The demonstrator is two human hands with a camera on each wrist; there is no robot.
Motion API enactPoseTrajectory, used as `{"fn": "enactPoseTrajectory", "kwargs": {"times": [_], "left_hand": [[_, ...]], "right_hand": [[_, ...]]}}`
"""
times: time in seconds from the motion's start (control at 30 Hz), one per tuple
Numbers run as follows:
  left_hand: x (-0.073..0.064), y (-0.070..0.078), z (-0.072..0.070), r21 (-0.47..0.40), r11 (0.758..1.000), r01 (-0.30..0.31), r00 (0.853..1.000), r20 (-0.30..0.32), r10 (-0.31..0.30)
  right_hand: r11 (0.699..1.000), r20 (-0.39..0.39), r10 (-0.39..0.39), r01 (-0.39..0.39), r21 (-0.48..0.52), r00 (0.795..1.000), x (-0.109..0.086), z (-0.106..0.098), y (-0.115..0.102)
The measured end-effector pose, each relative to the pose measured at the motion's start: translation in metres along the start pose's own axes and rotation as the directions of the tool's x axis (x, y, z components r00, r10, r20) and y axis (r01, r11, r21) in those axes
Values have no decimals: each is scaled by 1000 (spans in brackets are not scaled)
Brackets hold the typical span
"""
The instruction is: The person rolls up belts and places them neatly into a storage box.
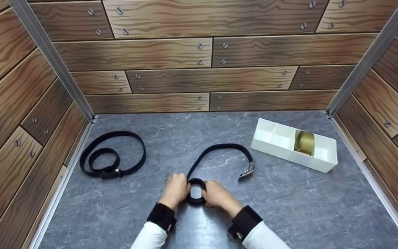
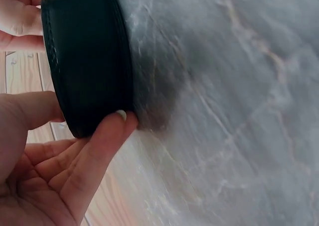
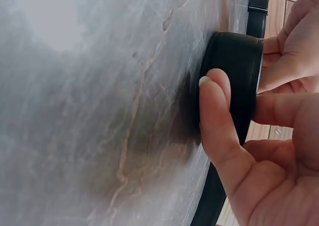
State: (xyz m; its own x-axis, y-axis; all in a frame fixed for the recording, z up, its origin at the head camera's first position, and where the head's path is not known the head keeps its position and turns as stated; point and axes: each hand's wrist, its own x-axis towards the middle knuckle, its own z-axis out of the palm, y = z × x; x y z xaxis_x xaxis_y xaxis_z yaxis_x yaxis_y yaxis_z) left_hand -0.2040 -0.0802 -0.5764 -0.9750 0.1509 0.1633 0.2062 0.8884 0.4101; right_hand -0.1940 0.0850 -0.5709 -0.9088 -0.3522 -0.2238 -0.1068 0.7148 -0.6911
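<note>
A black belt [image 1: 225, 146] lies on the grey surface, its near end wound into a small round coil [image 1: 196, 202]. From the coil the loose strap curves up and right to a silver buckle [image 1: 249, 170]. My left hand [image 1: 175, 189] pinches the coil's left side between thumb and fingers. On the opposite side, my right hand [image 1: 218, 194] pinches the coil the same way. Both wrist views show the coil standing on its edge, with fingertips [image 2: 117, 124] against its outer wall. In the right wrist view, a fingertip [image 3: 214, 86] presses the dark leather.
Another black belt [image 1: 143, 157], loosely looped, lies to the left. At the back right stands a white divided box [image 1: 288, 160] holding a rolled olive-gold belt [image 1: 308, 142] in one compartment. Wood-patterned walls [image 1: 171, 55] enclose the back and sides.
</note>
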Motion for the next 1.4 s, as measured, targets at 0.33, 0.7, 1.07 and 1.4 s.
{"fn": "enactPoseTrajectory", "kwargs": {"times": [0.33, 0.7, 1.07, 1.4], "left_hand": [[-1, -2, 1, 10, 1000, -9, 1000, 3, 9], [-2, 2, 2, 23, 1000, 21, 999, -47, -20], [-5, -4, -1, -45, 999, 5, 1000, 12, -4], [-6, -5, 0, -32, 999, -42, 999, 15, 43]], "right_hand": [[940, -28, -191, 175, -292, 981, 11, -3, 0], [949, -71, -222, 198, -245, 973, 11, -3, 6], [991, -110, -110, 100, -94, 988, 6, -3, 3], [928, -126, -234, 182, -326, 964, 16, 0, 1]]}}
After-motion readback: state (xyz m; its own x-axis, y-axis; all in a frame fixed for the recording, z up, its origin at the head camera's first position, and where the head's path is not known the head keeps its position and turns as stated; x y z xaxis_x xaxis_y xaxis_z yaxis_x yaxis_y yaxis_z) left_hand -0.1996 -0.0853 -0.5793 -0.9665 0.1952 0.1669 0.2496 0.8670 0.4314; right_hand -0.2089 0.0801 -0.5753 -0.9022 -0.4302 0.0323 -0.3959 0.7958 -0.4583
